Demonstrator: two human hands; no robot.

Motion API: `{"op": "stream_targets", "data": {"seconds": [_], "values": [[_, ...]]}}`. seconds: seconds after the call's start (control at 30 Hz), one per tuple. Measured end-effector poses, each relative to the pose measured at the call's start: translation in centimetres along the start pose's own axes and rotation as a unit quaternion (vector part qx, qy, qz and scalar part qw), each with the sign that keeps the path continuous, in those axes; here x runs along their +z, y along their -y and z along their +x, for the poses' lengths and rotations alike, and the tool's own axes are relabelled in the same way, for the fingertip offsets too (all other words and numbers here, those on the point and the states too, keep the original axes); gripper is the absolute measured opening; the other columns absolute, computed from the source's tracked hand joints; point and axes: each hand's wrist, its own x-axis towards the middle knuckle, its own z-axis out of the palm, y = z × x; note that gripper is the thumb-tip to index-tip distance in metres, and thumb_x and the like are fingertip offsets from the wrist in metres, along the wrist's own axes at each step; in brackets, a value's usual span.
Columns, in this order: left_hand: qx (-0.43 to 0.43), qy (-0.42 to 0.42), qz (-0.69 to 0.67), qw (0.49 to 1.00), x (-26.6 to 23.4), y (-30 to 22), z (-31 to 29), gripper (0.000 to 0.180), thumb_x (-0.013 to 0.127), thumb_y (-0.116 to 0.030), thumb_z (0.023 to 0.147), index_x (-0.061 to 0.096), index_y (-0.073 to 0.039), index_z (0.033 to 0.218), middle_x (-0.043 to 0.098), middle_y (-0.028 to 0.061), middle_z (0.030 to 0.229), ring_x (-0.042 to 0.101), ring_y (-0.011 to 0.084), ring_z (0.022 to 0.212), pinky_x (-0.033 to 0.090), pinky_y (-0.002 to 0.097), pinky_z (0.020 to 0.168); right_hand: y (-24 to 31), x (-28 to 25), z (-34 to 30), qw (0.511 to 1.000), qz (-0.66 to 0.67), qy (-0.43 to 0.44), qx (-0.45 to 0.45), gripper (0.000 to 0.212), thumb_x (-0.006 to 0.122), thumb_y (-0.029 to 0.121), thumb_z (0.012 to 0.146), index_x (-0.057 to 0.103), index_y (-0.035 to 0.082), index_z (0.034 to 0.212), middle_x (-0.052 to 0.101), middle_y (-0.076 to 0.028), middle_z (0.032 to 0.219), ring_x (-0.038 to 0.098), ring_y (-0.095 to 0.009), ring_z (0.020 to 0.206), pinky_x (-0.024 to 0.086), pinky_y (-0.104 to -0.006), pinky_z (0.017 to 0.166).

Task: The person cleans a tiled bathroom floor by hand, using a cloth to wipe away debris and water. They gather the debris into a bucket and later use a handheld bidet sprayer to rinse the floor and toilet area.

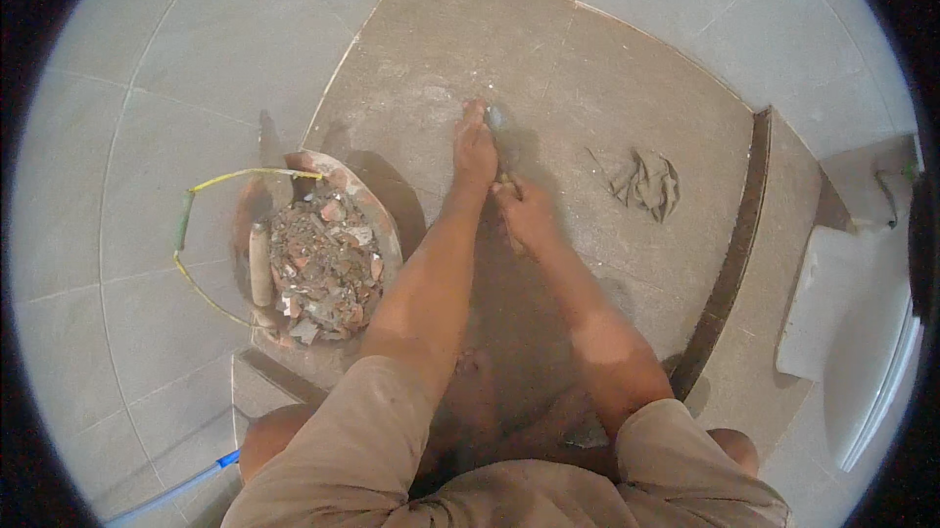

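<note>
My right hand (527, 215) closes round the yellowish handle of a hand tool (504, 179). Its working end is blurred against the brown floor, and its exact kind I cannot make out. Just ahead and to the left, my left hand (474, 148) reaches down to the floor with its fingers bunched together. A small pale bluish piece (494, 118) shows right beside those fingertips; whether they grip it is unclear. Whitish dust and crumbs lie on the floor around the fingertips.
Left of my forearms stands a bucket (394, 239) full of rubble (328, 259), its yellow handle (196, 181) tipped outward and a wooden tool handle (260, 264) inside. A crumpled cloth (646, 185) lies right. A raised step (729, 264), white toilet (852, 322) and blue hose (176, 491) border the space.
</note>
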Motion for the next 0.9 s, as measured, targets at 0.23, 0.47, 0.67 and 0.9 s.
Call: {"op": "stream_targets", "data": {"seconds": [0.23,0.47,0.67,0.9], "values": [[-0.118,-0.072,-0.137,0.981,-0.1,-3.1,-3.5,0.057,0.042,-0.011,0.1,0.041,-0.002,0.156,0.042,0.0196,0.162,0.035,0.0324,0.152,0.024,0.0392,0.125,3.6,-5.1,-4.1,0.972,0.184,0.106,0.1,0.028,0.062,0.024,0.099,0.064,0.008,0.122,0.061,-0.003,0.078,0.058,-0.015,0.056,0.047,-0.0319,0.046],[-0.188,-0.095,-0.055,0.976,-2.6,-2.6,-14.9,0.054,0.043,-0.018,0.106,0.039,-0.006,0.159,0.041,0.0194,0.161,0.034,0.0325,0.151,0.023,0.0428,0.126,12.8,-6.0,-14.8,0.981,0.105,0.157,0.037,0.028,0.058,0.027,0.103,0.066,0.007,0.122,0.065,-0.005,0.085,0.063,-0.014,0.064,0.051,-0.0319,0.052],[-0.135,0.005,-0.061,0.989,-4.2,-9.7,-19.4,0.058,0.051,-0.021,0.102,0.041,-0.003,0.156,0.04,0.0214,0.161,0.032,0.0339,0.153,0.021,0.0447,0.127,12.5,-0.4,-19.1,0.913,-0.154,0.058,-0.372,0.037,0.056,0.026,0.104,0.059,-0.001,0.13,0.07,-0.023,0.105,0.068,-0.039,0.095,0.054,-0.0478,0.085],[-0.091,0.011,0.135,0.987,-4.1,-9.4,-20.8,0.066,0.061,-0.023,0.096,0.042,0.002,0.154,0.036,0.0235,0.163,0.028,0.0365,0.154,0.02,0.0464,0.127,7.7,-2.8,-14.8,0.946,-0.206,-0.084,-0.237,0.039,0.053,0.028,0.104,0.061,-0.002,0.129,0.067,-0.031,0.118,0.063,-0.05,0.111,0.049,-0.0559,0.096]]}}
